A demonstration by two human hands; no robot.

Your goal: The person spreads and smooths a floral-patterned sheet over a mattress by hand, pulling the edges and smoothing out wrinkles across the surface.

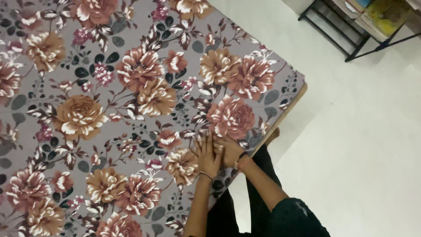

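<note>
A grey bedsheet [131,109] printed with large pink and tan roses covers the bed. My left hand [208,154] lies flat on the sheet near the bed's edge, fingers spread, with a thin bangle at the wrist. My right hand [229,151] presses flat on the sheet right beside it, touching the left hand, with a dark band on the wrist. Neither hand holds anything. The sheet looks smooth around both hands.
The bed's tan edge [287,109] runs diagonally beside my hands, with a pale tiled floor [351,131] to the right. A black metal rack [351,30] with books stands at the top right. My dark clothing [280,215] shows below.
</note>
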